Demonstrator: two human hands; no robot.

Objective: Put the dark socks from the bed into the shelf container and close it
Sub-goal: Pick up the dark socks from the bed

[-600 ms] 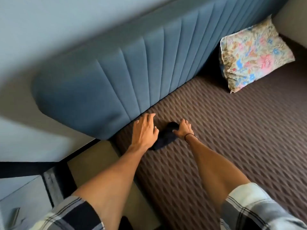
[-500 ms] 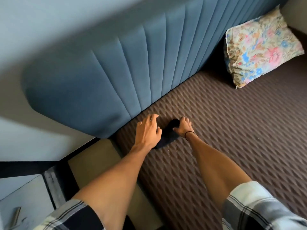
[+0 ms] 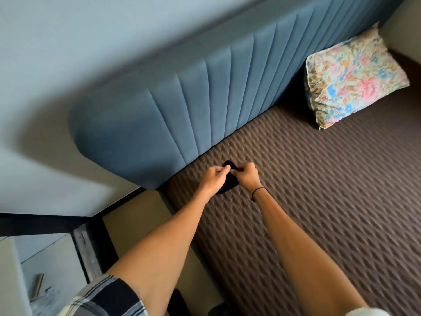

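A dark sock lies bunched on the brown quilted bed cover, close to the blue padded headboard. My left hand pinches the sock's upper left edge with curled fingers. My right hand, a black band on its wrist, pinches the upper right edge. Both hands hold the same sock between them, and its top part shows above the fingers. No shelf container is in view.
A floral pillow leans against the headboard at the far right. A beige floor strip runs along the bed's left side. A pale surface with a metal object sits at the lower left.
Both hands were laid flat beside the sock; now their fingers have curled and pinched its upper edge. The view has shifted a little.
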